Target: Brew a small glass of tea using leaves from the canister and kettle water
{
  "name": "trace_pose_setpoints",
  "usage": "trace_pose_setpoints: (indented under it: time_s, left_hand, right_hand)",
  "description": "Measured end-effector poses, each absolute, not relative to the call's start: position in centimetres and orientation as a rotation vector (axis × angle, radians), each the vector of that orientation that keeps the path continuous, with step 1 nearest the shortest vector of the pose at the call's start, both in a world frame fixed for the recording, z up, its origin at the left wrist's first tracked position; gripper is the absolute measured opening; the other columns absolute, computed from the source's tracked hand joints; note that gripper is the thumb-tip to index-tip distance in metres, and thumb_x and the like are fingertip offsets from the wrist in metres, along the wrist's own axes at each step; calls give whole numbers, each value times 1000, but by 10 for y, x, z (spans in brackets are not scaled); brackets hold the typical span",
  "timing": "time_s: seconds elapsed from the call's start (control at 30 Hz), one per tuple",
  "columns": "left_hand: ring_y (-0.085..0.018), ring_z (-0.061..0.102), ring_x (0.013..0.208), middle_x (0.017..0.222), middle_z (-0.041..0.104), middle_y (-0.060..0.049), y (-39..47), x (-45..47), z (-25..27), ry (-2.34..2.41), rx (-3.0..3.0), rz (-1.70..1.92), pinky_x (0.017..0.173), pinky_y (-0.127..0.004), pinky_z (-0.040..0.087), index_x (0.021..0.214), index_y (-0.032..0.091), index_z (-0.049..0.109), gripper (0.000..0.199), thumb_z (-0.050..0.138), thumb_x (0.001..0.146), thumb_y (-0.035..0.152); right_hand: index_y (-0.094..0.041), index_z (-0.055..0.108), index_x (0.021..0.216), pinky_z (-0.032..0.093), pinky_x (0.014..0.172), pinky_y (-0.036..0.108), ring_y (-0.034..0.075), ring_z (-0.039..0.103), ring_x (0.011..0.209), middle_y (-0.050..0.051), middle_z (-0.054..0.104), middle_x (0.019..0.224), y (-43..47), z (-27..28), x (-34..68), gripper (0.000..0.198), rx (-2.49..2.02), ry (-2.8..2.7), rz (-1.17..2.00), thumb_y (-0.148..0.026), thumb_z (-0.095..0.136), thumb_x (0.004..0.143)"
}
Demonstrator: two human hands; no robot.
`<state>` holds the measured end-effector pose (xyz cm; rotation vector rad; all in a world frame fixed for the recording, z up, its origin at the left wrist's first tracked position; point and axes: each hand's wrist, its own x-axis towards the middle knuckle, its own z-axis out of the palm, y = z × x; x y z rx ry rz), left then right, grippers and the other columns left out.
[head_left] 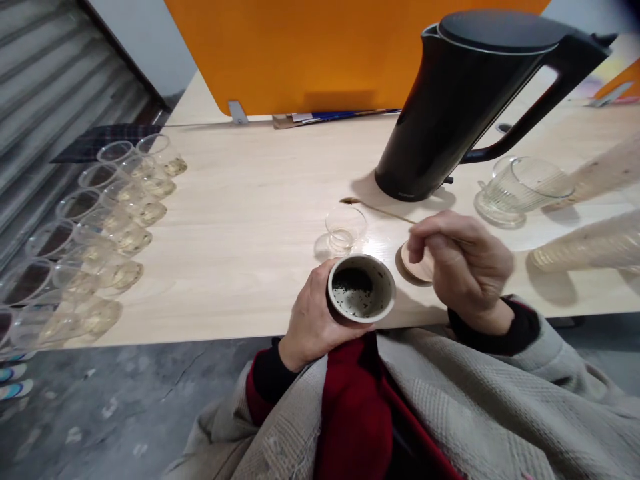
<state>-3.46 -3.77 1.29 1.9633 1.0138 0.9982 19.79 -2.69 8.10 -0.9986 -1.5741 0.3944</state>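
My left hand (313, 317) is wrapped round a pale canister (384, 308), tilted so that dark loose tea leaves (356, 281) show inside it. Between the thumb and fingers of my right hand (463, 263) is the thin handle of a long spoon (385, 211), whose small bowl holds a bit of dark matter. Below that bowl, a clear plastic cup (345, 230) stands on the table just beyond the canister. Partly hidden by my right hand, a round wooden lid (416, 263) lies on the tabletop.
Clear cups (117, 233) with some pale contents stand in rows at the table's left edge. A black electric kettle (460, 107) stands at the back right, near a ribbed glass cup (530, 187). Stacked cups in plastic sleeves (590, 247) lie far right. An orange divider (300, 53) runs behind.
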Motion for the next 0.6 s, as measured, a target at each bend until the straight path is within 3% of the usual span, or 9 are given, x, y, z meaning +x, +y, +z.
trace_pose_setpoints:
  time_s: [0.13, 0.37, 0.6]
  left_hand:
    - [-35, 65, 133, 144, 63, -14, -38, -35, 13, 1020, 1957, 989, 113, -54, 55, 149, 25, 45, 100, 95, 70, 58]
    - [-35, 66, 131, 143, 64, -14, -37, -36, 12, 1010, 1984, 998, 113, -54, 55, 151, 25, 44, 102, 95, 69, 57]
    - [-36, 68, 129, 142, 65, -14, -37, -35, 12, 1072, 1980, 991, 110, -54, 57, 150, 25, 45, 99, 95, 70, 55]
  right_hand:
    - [-24, 75, 106, 49, 54, 22, 7, 58, 58, -4, 65, 75, -19, 75, 196, 14, -1076, -1656, 514, -21, 61, 104]
    - [-18, 73, 94, 44, 41, 20, 9, 58, 52, -2, 64, 68, -16, 84, 209, 10, -909, -1066, 623, -26, 70, 97]
    - [-18, 63, 88, 45, 37, 21, 12, 57, 46, -2, 64, 62, -27, 92, 285, 11, -903, -737, 151, -14, 53, 92]
